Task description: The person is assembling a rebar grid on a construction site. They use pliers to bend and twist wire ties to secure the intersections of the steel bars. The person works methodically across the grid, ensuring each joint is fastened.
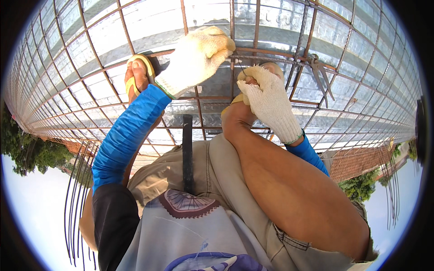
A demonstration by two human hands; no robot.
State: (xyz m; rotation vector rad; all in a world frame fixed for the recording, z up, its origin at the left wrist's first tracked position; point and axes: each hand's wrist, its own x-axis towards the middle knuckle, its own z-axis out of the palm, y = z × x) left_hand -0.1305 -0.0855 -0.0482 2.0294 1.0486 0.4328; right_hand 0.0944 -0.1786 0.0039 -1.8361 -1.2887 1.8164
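My left hand [196, 58], in a white knit glove, is closed at a crossing of the rusty rebar mesh [266, 52]; what its fingers hold is hidden. My right hand [271, 101], gloved alike, has its fingers curled in a pinch just below the same crossing. A short dark tie wire [241, 67] runs from the bars down to the right fingers. Metal pincers [320, 74] hang on the mesh to the right of my right hand, their handles apart and pointing down.
Shiny corrugated metal decking [208, 119] lies under the mesh. My feet, in yellow flip-flops [147, 67], stand on it among the bars. Upright rebar rods [77, 198] rise at the left, others [391, 189] at the right. A tiled roof [361, 160] and trees lie beyond.
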